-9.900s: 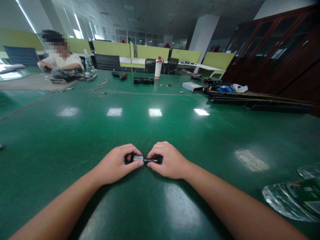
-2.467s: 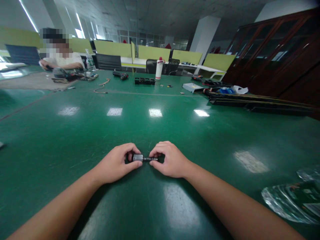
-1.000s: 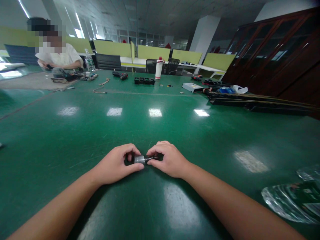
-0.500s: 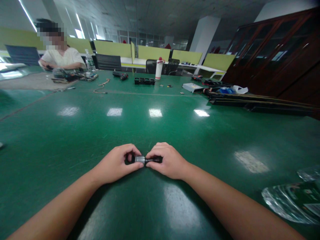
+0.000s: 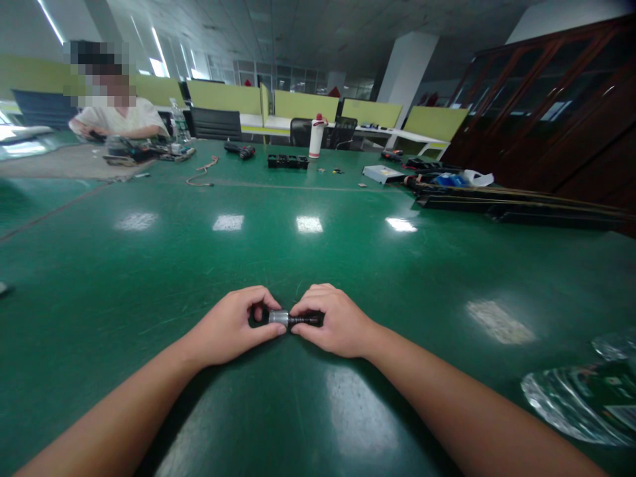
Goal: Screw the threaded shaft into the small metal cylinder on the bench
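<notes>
Pinching the small metal cylinder [image 5: 279, 318] low over the green table [image 5: 308, 258], my left hand [image 5: 226, 328] curls nearly closed; my right hand [image 5: 340, 321] pinches its dark shaft [image 5: 305, 320]. It looks stiff, light, slick; I'd grip the barrel.

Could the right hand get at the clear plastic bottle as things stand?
Probably yes: the bare right hand would first have to let go of the slim dark ridged shaft, but nothing stands between it and the clear plastic bottle.

glossy green table [image 5: 248, 258], silver-and-black cylinder [image 5: 279, 318], white bottle [image 5: 316, 139] with seemingly red cap, reddish-brown cabinets [image 5: 536, 99]
</notes>
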A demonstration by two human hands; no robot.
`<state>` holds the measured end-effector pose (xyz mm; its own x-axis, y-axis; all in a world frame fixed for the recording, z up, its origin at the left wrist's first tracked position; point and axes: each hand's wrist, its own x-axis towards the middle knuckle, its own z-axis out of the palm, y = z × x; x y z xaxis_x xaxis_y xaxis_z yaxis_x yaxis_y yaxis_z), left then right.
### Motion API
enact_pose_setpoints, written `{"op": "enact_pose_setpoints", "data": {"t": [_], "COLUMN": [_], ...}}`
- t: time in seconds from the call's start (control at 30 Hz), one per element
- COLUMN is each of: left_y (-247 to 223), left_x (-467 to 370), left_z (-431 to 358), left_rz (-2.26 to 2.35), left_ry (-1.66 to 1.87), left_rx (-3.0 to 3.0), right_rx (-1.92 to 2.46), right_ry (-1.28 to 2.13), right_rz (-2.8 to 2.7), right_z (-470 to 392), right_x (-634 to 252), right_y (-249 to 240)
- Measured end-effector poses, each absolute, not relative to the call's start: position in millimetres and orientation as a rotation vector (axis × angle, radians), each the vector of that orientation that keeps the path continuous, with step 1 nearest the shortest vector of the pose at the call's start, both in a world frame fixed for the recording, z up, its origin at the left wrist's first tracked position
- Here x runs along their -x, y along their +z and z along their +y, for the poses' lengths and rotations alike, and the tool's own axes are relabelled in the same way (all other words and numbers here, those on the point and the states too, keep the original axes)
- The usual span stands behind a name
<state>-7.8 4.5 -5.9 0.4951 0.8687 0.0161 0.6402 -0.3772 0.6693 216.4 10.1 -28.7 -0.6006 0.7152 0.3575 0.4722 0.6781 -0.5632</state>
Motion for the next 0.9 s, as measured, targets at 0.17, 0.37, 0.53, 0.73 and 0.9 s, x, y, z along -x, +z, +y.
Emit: {"op": "enact_pose_setpoints", "data": {"t": [0.17, 0.37, 0.53, 0.73, 0.9], "left_y": [-4.9, -5.3, -5.6, -6.2, -4.6], "left_x": [7.7, 7.4, 7.0, 8.3, 8.1], "left_z": [4.5, 4.5, 4.7, 5.0, 4.1], "left_rz": [1.228, 1.227, 1.220, 1.220, 1.224], "left_ry": [0.488, 0.502, 0.502, 0.497, 0.499], "left_rx": [-2.135, -2.147, -2.151, -2.153, -2.158], "right_rx": [0.912, 0.917, 0.922, 0.925, 0.932], "right_ry": [0.557, 0.572, 0.566, 0.577, 0.577], "right_rz": [-2.323, -2.315, -2.307, -2.311, -2.316], "right_z": [9.7, 9.7, 9.0, 8.8, 8.4], "right_x": [-217.5, -216.2, -216.7, -216.8, -217.2], "right_y": [-28.1, -27.7, -27.5, -26.0, -24.7]}}
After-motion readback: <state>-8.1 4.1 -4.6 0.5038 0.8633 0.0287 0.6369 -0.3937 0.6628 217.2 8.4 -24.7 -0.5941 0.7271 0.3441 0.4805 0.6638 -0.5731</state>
